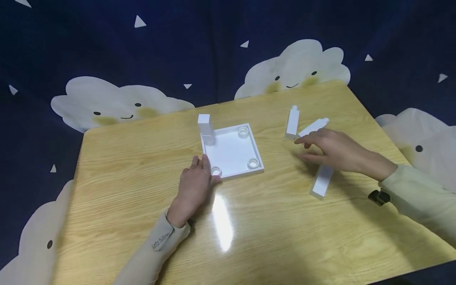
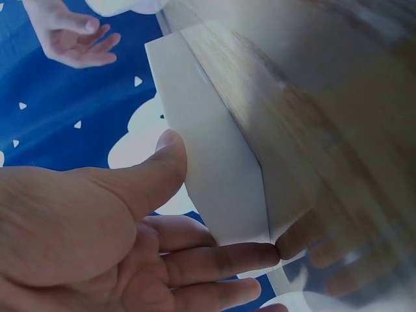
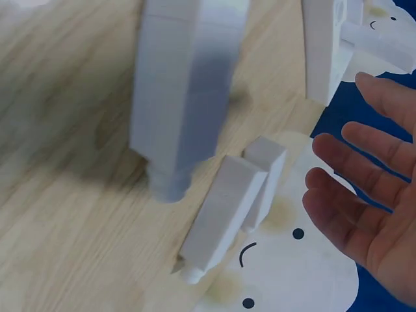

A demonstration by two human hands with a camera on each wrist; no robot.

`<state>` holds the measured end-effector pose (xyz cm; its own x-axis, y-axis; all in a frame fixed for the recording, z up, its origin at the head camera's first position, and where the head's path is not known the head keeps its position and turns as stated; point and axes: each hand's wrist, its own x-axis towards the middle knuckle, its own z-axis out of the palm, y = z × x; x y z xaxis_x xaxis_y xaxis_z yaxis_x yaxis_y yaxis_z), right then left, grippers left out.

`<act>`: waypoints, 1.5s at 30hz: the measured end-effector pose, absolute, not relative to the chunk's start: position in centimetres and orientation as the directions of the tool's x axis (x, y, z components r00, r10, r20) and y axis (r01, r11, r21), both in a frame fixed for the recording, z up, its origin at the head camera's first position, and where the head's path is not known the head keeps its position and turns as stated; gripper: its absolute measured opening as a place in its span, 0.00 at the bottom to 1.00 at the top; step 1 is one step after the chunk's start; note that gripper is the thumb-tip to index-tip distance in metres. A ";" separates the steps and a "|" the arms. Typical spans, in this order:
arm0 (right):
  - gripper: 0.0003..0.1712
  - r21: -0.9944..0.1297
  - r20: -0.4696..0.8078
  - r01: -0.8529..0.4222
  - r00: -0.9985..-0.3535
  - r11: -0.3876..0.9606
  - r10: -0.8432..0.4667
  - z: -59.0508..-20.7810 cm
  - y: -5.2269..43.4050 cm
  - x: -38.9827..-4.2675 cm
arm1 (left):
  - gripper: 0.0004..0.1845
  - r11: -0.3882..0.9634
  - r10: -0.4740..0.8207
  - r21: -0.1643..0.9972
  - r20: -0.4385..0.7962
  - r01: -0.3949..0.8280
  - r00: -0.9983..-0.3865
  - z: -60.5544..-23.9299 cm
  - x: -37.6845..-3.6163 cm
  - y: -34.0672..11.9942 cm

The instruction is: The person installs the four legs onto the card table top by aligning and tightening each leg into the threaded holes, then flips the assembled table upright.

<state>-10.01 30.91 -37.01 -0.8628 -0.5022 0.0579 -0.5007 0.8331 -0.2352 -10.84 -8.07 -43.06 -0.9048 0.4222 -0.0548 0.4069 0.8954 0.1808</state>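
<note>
A white square panel (image 1: 233, 152) with a raised rim lies on the wooden table, with ring sockets in three corners. A white square post (image 1: 204, 124) stands upright at its far left corner. My left hand (image 1: 194, 182) holds the near left corner, thumb along the front edge and fingers at the left side. My right hand (image 1: 336, 150) hovers over the loose white posts with nothing in its fingers. Two posts, one upper (image 1: 293, 122) and one slanted (image 1: 313, 126), lie beyond it, round knobs pointing away. A third post (image 1: 322, 182) lies under the hand, partly hidden.
The wooden table (image 1: 135, 190) ends at a dark blue cloth (image 1: 171, 35) with cloud prints, behind and at both sides. A bright light reflection shows on the tabletop in front of the panel.
</note>
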 end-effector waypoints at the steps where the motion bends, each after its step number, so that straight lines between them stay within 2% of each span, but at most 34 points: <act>1: 0.24 -0.234 0.064 -0.508 -0.859 0.829 -0.508 -37.0 31.1 -9.8 | 0.47 0.896 0.421 0.184 -0.057 0.405 -0.905 -43.0 -10.8 -8.1; 8: 0.27 -0.191 0.118 -0.593 -0.805 0.782 -0.582 -37.5 32.5 -8.3 | 0.47 0.895 0.418 0.194 -0.056 0.401 -0.907 -43.2 -10.8 -8.1; 16: 0.28 -0.112 0.178 -0.701 -0.711 0.704 -0.680 -37.7 34.1 -7.0 | 0.47 0.893 0.420 0.189 -0.027 0.408 -0.907 -43.3 -10.7 -8.1; 24: 0.36 -0.057 0.198 -0.797 -0.599 0.601 -0.776 -38.5 34.9 -6.4 | 0.46 0.881 0.429 0.203 0.032 0.426 -0.903 -43.4 -10.6 -8.2; 34: 0.36 0.044 0.196 -0.828 -0.542 0.560 -0.817 -39.8 34.5 -6.3 | 0.46 0.886 0.425 0.198 0.017 0.419 -0.905 -43.5 -10.7 -8.2; 45: 0.25 -0.009 0.152 -0.821 -0.565 0.570 -0.811 -40.9 34.1 -5.8 | 0.47 0.893 0.418 0.199 -0.037 0.403 -0.908 -43.3 -10.6 -8.1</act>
<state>-5.80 34.15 -40.91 -0.5649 -0.8111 0.1519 -0.8213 0.5704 -0.0088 -10.63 -8.10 -43.26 -0.9075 0.4183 -0.0373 0.4035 0.8931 0.1991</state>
